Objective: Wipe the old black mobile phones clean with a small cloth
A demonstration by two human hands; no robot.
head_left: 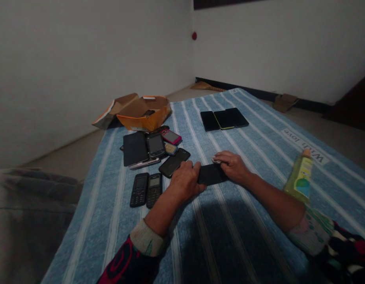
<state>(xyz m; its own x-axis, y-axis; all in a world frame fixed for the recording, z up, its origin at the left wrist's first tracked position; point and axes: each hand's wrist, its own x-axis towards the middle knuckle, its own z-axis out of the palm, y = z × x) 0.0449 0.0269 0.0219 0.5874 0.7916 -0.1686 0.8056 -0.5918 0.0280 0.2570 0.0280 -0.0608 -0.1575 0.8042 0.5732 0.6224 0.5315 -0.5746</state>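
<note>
A black smartphone (211,176) lies flat on the striped bedsheet between my hands. My left hand (186,180) grips its left end, with the thumb along the near edge. At its right end, my right hand (233,166) is closed on a small white wad (217,160), perhaps cloth or tissue, pressed at the phone's far right corner. Just left of my left hand rests another dark phone (174,162). Nearer to me, two keypad phones, one black (139,190) and one with a pale screen (154,191), lie side by side.
A pile of several phones and a black flat case (135,148) sits at left, before an open orange cardboard box (143,120). Three dark smartphones (224,119) lie in a row farther back. A yellow-green bottle (300,177) lies at right. The striped sheet (90,221) covers the surface.
</note>
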